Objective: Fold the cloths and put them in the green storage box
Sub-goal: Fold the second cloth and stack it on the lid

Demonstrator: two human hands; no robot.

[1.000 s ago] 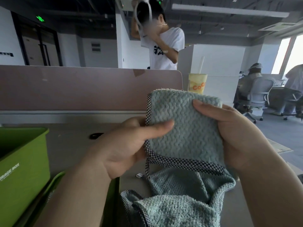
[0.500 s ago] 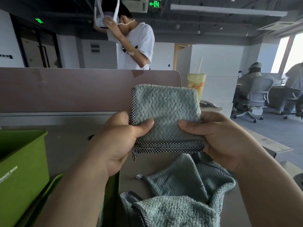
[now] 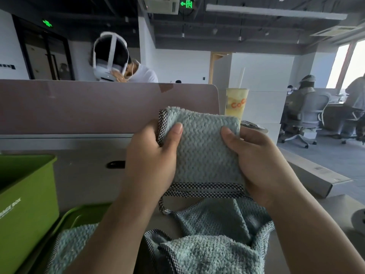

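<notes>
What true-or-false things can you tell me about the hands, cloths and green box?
1. The left hand and the right hand both hold the folded cloth. True.
2. The green storage box stands left of the hands. True.
3. The folded cloth is already inside the box. False: it is held up above the desk.
4. There are no more cloths to fold. False: a crumpled cloth lies below the hands.
5. A drink cup with a straw stands behind the folded cloth. True.

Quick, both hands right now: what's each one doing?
Left hand: grip on the folded cloth, its left edge.
Right hand: grip on the same cloth, right edge.
</notes>
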